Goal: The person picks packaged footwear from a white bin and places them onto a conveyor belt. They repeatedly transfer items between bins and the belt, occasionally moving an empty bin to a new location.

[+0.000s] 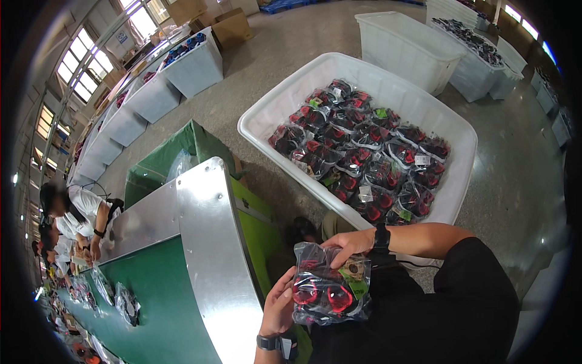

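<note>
A clear plastic bag of black-and-red shoes point(324, 294) is held in front of my body, a green label showing through its right side. My left hand point(280, 303) grips the bag's left edge. From above, my right hand point(350, 245) is closed on its top edge, the thumb lying over the plastic. Beyond my hands stands a large white bin point(467, 176), with many similar bagged shoes point(364, 145) packed in it in rows. To my left is the metal end point(209, 242) of a green conveyor belt point(160, 297), on which a few bagged items point(126, 304) lie.
A green fabric-lined container point(160, 148) stands behind the conveyor end. People point(85, 212) work along the belt's left side. More white bins point(191, 67) line the far left, and others point(409, 48) stand at the far right. Cardboard boxes point(231, 29) sit at the back.
</note>
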Available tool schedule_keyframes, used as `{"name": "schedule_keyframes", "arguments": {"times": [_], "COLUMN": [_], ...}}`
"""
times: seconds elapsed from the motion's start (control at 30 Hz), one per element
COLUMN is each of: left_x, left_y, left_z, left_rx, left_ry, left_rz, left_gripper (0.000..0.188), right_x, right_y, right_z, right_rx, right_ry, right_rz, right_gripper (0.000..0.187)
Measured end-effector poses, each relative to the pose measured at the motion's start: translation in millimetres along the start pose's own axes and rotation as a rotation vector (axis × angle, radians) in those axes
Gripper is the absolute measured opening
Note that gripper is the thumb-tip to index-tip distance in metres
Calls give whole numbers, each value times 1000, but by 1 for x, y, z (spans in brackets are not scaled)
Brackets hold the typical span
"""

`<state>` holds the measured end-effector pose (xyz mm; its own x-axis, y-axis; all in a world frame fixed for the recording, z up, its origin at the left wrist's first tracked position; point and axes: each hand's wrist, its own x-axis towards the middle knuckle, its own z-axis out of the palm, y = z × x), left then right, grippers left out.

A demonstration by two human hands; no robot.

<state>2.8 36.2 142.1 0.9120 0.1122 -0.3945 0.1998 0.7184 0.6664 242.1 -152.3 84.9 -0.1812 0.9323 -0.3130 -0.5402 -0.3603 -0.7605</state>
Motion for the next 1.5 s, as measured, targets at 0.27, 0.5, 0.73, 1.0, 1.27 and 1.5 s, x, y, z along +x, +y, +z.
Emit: {"name": "schedule_keyframes", "arguments": {"times": [0.27,0.5,0.73,1.0,1.27,1.5], "left_x": [-17,-50,-66,-77,-74,-72], "left_y": [5,20,17,10,13,18], "left_z": [-40,-83,-114,-130,-130,-126], "left_rx": [18,35,16,-5,-11,-44], "left_ry": [361,616,685,741,739,723], "left_rz": [223,308,355,403,417,392], "left_gripper": [44,46,45,40,36,40], "right_x": [-54,-70,-32,-33,-35,-35], "right_y": [-66,-139,-75,-13,-9,-21], "right_z": [-63,-177,-261,-195,-148,-188], "right_rx": [109,128,14,-465,-682,-338], "right_ry": [527,866,1488,784,624,735], "right_rz": [-347,-772,-135,32,107,131], "right_gripper": [48,35,53,38,43,36]}}
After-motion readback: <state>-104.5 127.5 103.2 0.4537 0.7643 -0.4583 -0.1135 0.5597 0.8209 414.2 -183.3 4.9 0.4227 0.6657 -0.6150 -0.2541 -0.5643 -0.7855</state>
